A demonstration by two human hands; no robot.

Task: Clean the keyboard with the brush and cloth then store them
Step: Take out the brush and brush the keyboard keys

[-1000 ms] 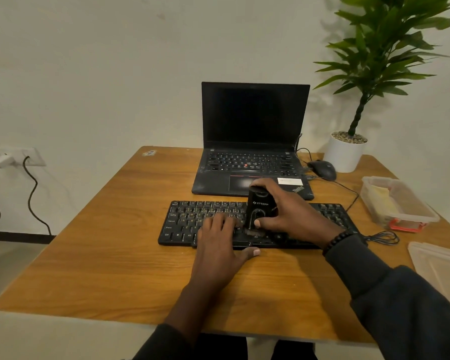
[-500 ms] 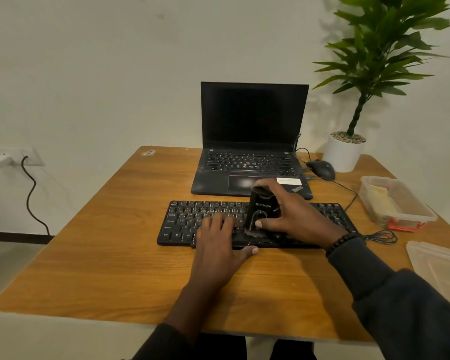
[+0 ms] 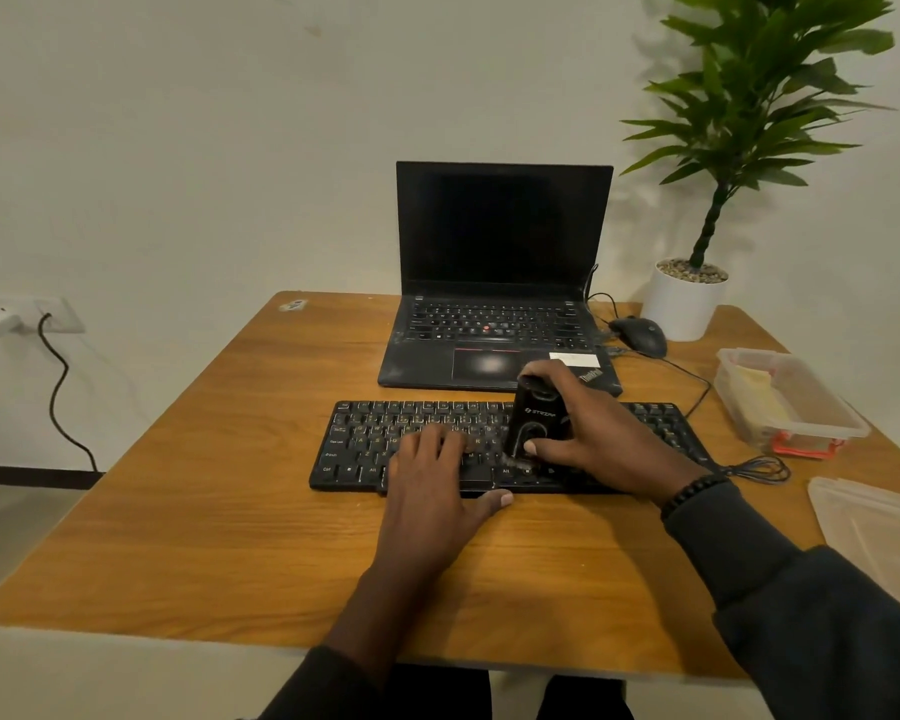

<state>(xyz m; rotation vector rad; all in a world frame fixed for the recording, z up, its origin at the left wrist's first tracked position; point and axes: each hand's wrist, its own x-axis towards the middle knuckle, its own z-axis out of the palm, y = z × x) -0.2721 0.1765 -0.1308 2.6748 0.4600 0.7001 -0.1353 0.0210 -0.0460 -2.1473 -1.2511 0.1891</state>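
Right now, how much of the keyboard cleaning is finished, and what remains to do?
Nothing looks finished yet. In hand: the right hand grips the black brush upright on the keyboard, and the left hand rests flat on the keys. Left: wiping with the cloth, which lies in the open container, then storing both tools.

Wooden table (image 3: 219, 522) against a pale wall, bearing an open black laptop (image 3: 500, 283) with dark screen at the far centre. To its right, a black wired mouse (image 3: 640, 336) just beside a potted green plant (image 3: 744, 122) in a white pot (image 3: 684, 301). On the wall at left, a socket (image 3: 27, 315) with dark cables (image 3: 55, 387) hanging.
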